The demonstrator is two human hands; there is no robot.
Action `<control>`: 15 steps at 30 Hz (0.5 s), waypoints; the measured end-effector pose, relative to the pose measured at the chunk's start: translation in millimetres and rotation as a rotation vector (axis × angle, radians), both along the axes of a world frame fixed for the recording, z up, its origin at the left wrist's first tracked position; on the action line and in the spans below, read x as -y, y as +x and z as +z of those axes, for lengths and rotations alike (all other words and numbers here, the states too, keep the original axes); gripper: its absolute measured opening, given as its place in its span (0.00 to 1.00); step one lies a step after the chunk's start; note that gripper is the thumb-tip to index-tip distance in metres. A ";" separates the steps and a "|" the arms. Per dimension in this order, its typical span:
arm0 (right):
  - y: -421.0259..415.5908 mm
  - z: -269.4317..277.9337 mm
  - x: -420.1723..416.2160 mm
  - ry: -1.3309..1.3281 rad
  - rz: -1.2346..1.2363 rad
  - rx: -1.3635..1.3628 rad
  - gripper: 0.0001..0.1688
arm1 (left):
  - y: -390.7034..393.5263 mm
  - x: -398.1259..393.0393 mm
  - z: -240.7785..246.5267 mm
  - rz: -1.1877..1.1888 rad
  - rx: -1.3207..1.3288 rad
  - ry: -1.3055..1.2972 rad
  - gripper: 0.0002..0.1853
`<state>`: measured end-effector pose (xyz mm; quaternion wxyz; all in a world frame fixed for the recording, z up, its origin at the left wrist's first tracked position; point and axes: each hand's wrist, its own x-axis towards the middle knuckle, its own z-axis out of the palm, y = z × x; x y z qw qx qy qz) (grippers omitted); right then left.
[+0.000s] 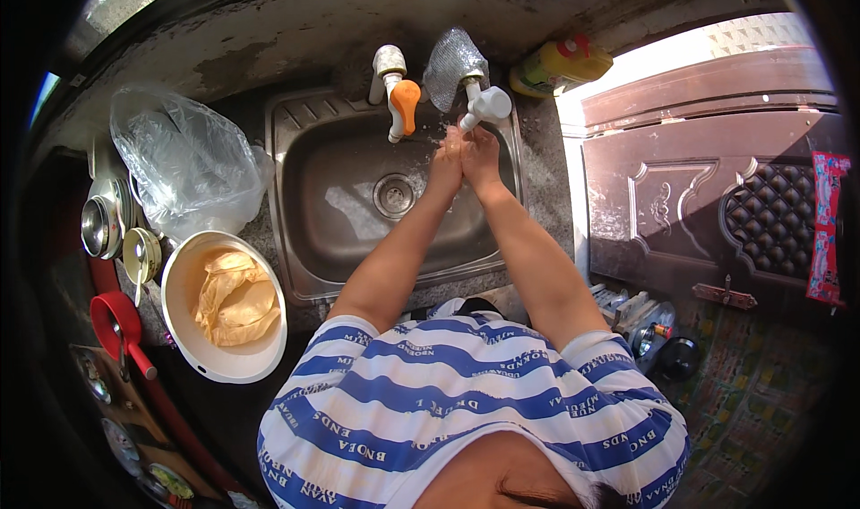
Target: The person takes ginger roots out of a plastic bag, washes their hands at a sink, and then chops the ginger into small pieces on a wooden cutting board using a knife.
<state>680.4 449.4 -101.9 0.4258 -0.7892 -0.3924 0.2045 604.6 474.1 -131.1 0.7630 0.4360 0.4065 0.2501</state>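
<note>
My left hand (446,162) and my right hand (481,155) are pressed together at the right side of a stainless steel sink (329,240). Both are under a white plastic tap (485,106) that has silvery bubble foil (451,65) around its base. Droplets splash around the fingertips, and both hands look wet. Whatever might lie between the palms is hidden, and I see nothing sticking out from them. A second tap (396,116) with an orange lever stands to the left. The round drain strainer (394,196) lies left of my wrists.
A white plastic bucket (176,307) holding a crumpled yellowish bag (235,300) stands left of the sink, near a clear plastic bag (191,166), stacked bowls (101,223) and a red-handled strainer or ladle (121,321). A yellow detergent bottle (557,69) leans at back right, near a brown door (672,240).
</note>
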 end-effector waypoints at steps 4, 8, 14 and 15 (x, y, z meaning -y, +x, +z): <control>4.4 -1.3 -0.4 -0.051 -0.066 0.170 0.23 | -5.7 1.5 4.2 -0.050 0.143 -0.153 0.32; -0.2 0.2 -5.5 0.031 0.019 -0.131 0.24 | -7.2 -9.7 -0.1 -0.046 0.361 -0.594 0.31; 3.0 16.7 -0.7 -0.093 0.170 -0.208 0.21 | -20.2 -17.5 -2.3 -0.192 0.624 -0.855 0.28; 3.5 18.6 0.8 -0.204 0.127 -0.148 0.20 | -20.7 -15.3 1.2 -0.180 0.609 -0.848 0.28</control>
